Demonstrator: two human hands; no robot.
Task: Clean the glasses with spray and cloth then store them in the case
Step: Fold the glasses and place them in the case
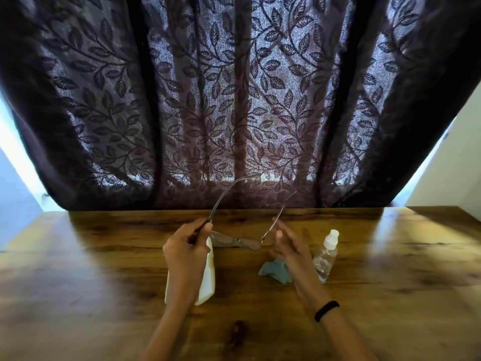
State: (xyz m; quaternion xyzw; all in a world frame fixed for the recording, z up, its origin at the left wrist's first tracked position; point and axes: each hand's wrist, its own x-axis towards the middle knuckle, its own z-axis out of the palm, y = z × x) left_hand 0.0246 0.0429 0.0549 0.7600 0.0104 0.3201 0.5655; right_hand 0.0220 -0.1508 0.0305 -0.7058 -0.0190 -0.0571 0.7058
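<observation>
Wooden table (104, 269) before a dark leaf-patterned curtain (234, 100), with 2 hands raising glasses (242, 242) above it.

Left hand (186, 250) pinched shut on 1 temple near the hinge; right hand (287, 244) loosely open, fingertips touching the other temple, both temples unfolded and pointing away. White case (208, 277) under the left hand; crumpled blue-green cloth (274, 270) beneath the right; clear spray bottle (326, 256) just right of it.

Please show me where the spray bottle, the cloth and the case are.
spray bottle (326, 259): head view, on its clear body.
cloth (274, 270): head view, on the middle of the crumpled blue fabric.
case (208, 277): head view, on its white side.
</observation>
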